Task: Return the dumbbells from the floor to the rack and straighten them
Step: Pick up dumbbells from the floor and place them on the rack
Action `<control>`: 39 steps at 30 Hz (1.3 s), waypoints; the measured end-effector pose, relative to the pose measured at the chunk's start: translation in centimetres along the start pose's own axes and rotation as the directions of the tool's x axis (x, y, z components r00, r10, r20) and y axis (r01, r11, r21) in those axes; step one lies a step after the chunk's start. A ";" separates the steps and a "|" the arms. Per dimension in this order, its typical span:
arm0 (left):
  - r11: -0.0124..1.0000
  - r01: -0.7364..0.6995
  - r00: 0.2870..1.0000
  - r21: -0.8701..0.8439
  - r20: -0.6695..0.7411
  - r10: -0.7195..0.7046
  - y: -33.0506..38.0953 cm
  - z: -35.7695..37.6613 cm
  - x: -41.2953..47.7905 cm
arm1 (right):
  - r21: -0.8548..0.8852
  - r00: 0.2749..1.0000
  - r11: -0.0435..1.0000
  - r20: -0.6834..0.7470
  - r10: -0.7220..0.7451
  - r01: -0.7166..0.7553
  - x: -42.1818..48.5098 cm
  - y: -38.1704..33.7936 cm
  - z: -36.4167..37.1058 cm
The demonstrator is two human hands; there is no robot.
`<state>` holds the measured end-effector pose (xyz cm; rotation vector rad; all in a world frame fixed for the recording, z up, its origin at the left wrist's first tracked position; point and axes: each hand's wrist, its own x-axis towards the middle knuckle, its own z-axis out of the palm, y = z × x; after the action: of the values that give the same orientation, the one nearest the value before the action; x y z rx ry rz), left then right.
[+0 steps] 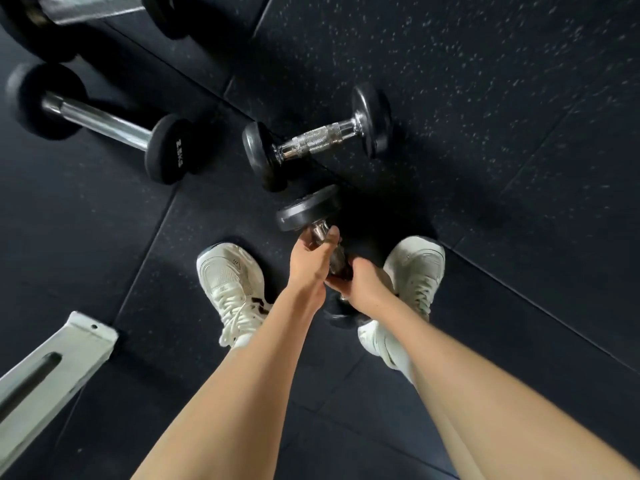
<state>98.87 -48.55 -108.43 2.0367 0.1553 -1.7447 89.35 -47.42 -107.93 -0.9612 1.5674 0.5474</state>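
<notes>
- Left hand (311,258) and right hand (367,282) wrap their fingers (331,237) round the held dumbbell (308,209), between two white shoes (232,278).
- Second dumbbell (317,138) lies on the floor (485,98) just past it.
- Long bar weight (100,121) lies further left.
- Grey metal leg (52,368) sits near the left shoe.

Four dumbbells are counted: a held dumbbell (308,209), a knurled dumbbell (317,138), a chrome-bar dumbbell (100,123) and a cut-off dumbbell (90,10). Two hands are seen, the left hand (310,258) and the right hand (367,282). Two white shoes, a left shoe (232,282) and a right shoe (415,268), and one grey metal beam (52,368) are counted
</notes>
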 end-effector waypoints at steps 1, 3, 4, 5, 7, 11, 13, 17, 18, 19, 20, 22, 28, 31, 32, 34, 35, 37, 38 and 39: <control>1.000 -0.007 1.000 0.009 0.004 0.007 0.6 0.0 -1.7 | 0.018 1.000 1.000 -0.001 -0.006 0.006 -1.6 -0.3 -0.5; 1.000 -0.008 1.000 0.016 0.009 0.008 2.4 0.2 -6.0 | 0.063 1.000 0.998 0.006 -0.012 0.012 -5.7 -1.1 -2.2; 1.000 -0.007 1.000 0.022 0.011 0.006 3.5 0.2 -8.5 | 0.077 1.000 0.997 0.009 -0.013 0.013 -8.1 -1.6 -3.2; 1.000 -0.012 1.000 0.025 0.015 0.012 4.7 0.2 -11.0 | 0.085 1.000 0.996 0.007 -0.014 0.013 -10.6 -2.1 -4.4; 0.999 -0.025 0.999 0.039 0.047 0.023 7.4 0.1 -16.3 | 0.090 1.000 0.996 -0.004 -0.006 0.006 -15.7 -3.3 -6.8; 0.997 -0.067 0.993 0.039 0.104 0.063 13.8 -0.3 -27.8 | 0.055 0.998 0.998 -0.062 -0.021 0.024 -26.4 -7.0 -12.0; 0.994 -0.106 0.988 0.025 0.117 0.103 16.9 -0.6 -33.5 | 0.055 0.993 0.997 -0.104 -0.057 0.063 -32.0 -9.1 -14.6; 0.976 -0.217 0.971 -0.013 0.096 0.218 22.7 -1.2 -44.1 | 0.001 0.969 0.989 -0.198 -0.146 0.149 -42.6 -13.5 -18.9; 0.971 -0.238 0.966 -0.015 0.103 0.239 24.3 -1.3 -46.5 | 0.004 0.961 0.987 -0.227 -0.155 0.160 -44.9 -14.5 -19.8; 0.963 -0.268 0.956 -0.013 0.121 0.267 25.8 -1.5 -48.8 | 0.017 0.951 0.984 -0.259 -0.169 0.179 -47.1 -15.6 -20.7; 0.955 -0.297 0.944 -0.008 0.144 0.295 27.3 -1.6 -51.0 | 0.032 0.940 0.979 -0.289 -0.185 0.202 -49.2 -16.6 -21.5; 0.934 -0.357 0.918 0.008 0.188 0.349 30.2 -1.9 -54.6 | 0.046 0.911 0.968 -0.351 -0.216 0.247 -52.9 -18.5 -23.1; 0.836 -0.548 0.799 0.014 0.303 0.519 38.0 -0.8 -62.3 | 0.131 0.788 0.897 -0.543 -0.291 0.422 -59.8 -23.1 -28.1; 0.790 -0.613 0.748 0.029 0.342 0.568 41.7 0.9 -64.5 | 0.175 0.731 0.850 -0.612 -0.302 0.498 -61.8 -24.9 -31.4; 0.771 -0.636 0.728 0.032 0.357 0.586 42.9 1.6 -65.2 | 0.179 0.712 0.838 -0.634 -0.301 0.515 -62.2 -25.4 -32.7; 0.737 -0.675 0.690 0.038 0.385 0.612 45.4 3.3 -66.5 | 0.195 0.675 0.814 -0.677 -0.293 0.548 -62.8 -26.5 -35.3; 0.722 -0.691 0.674 0.044 0.400 0.621 46.7 4.3 -66.9 | 0.204 0.658 0.801 -0.697 -0.285 0.563 -62.9 -27.0 -36.8; 0.680 -0.730 0.636 0.067 0.430 0.640 49.4 6.5 -67.7 | 0.230 0.635 0.775 -0.725 -0.267 0.588 -63.0 -28.2 -40.0; 0.658 -0.748 0.620 0.084 0.441 0.649 50.9 7.8 -68.0 | 0.242 0.629 0.764 -0.733 -0.260 0.598 -62.9 -28.7 -41.6; 0.636 -0.765 0.605 0.103 0.451 0.655 52.4 9.2 -68.0 | 0.256 0.627 0.754 -0.737 -0.252 0.604 -62.7 -29.3 -43.4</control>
<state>96.71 -85.24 -30.30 1.5182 -0.9832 -1.5926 88.51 -80.07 -33.09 -1.1552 1.8545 -0.6285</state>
